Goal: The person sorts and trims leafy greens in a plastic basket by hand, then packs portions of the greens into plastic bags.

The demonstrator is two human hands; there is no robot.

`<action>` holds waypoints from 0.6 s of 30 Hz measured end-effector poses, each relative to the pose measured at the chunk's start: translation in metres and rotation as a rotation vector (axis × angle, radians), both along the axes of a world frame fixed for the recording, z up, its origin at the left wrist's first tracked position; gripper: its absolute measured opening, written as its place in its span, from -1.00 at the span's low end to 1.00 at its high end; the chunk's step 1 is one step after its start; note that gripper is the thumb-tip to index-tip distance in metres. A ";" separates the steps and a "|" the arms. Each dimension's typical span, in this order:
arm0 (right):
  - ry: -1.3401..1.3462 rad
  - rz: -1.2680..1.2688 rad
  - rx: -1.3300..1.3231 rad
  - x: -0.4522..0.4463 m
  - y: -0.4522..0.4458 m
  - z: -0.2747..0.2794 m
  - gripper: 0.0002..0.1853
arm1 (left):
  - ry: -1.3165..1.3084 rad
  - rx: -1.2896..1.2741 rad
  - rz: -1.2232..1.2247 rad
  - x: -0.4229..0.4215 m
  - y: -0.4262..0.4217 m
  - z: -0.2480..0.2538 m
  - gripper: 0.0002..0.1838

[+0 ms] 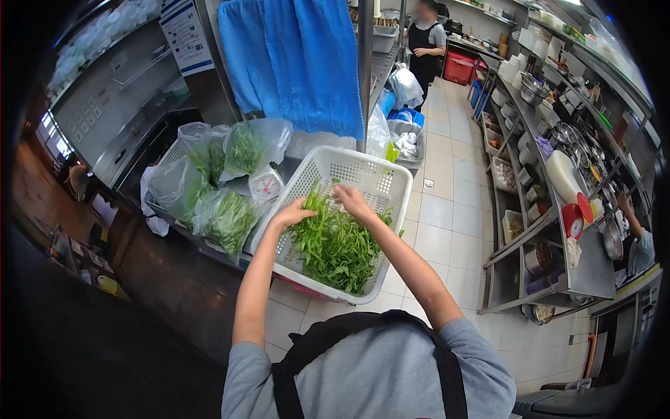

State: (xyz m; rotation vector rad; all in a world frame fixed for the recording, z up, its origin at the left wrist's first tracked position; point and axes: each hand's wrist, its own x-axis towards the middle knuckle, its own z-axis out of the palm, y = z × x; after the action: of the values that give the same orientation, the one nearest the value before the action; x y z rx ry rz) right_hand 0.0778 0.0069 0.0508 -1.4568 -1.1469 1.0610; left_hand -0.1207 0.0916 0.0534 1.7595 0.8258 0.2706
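A white perforated plastic basket (396, 181) stands before me, with a heap of loose leafy greens (338, 248) in its near part. At the heap's left side, my left hand (293, 213) is closed on some of the green stems. My right hand (354, 202) is over the far edge of the heap, its fingers curled together and slightly blurred; what they hold, if anything, I cannot make out. Just left of the basket sits a white dial scale (266, 185). Clear plastic bags of greens (227, 218) crowd beside the scale.
Blue cloths (289, 63) hang behind the basket. A steel shelving rack (530, 230) with bowls, containers and a red scale (573, 222) lines the right side. One person (424, 52) stands at the back; another person's arm (630, 215) shows at far right. Tiled floor (447, 209) runs between.
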 end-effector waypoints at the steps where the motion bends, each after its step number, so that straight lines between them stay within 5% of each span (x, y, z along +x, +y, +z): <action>1: 0.161 -0.117 0.006 -0.006 -0.006 0.004 -0.51 | -0.007 0.025 0.054 0.002 -0.001 0.000 -0.60; 5: 0.364 -0.159 -0.123 -0.016 -0.019 -0.004 -0.40 | -0.115 -0.072 0.180 0.003 0.002 -0.007 -0.51; 9: 0.245 -0.025 -0.124 -0.040 -0.006 -0.026 -0.34 | -0.251 -0.095 0.232 0.018 -0.009 -0.014 -0.57; 10: 0.390 0.040 -0.117 -0.049 -0.028 0.017 -0.35 | -0.268 -0.136 0.242 0.021 -0.022 -0.002 -0.61; 17: 0.296 -0.030 -0.032 -0.041 -0.020 0.006 -0.54 | -0.534 -0.422 0.055 0.002 -0.021 0.000 -0.59; 18: 0.436 -0.030 -0.049 -0.042 -0.019 0.005 -0.59 | -0.545 -0.626 0.128 -0.001 -0.033 0.024 -0.60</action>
State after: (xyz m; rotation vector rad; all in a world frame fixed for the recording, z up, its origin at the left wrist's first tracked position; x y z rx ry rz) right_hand 0.0354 -0.0123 0.0557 -1.1945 -0.7890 1.3134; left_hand -0.1217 0.0584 0.0773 0.9784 0.5399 0.4896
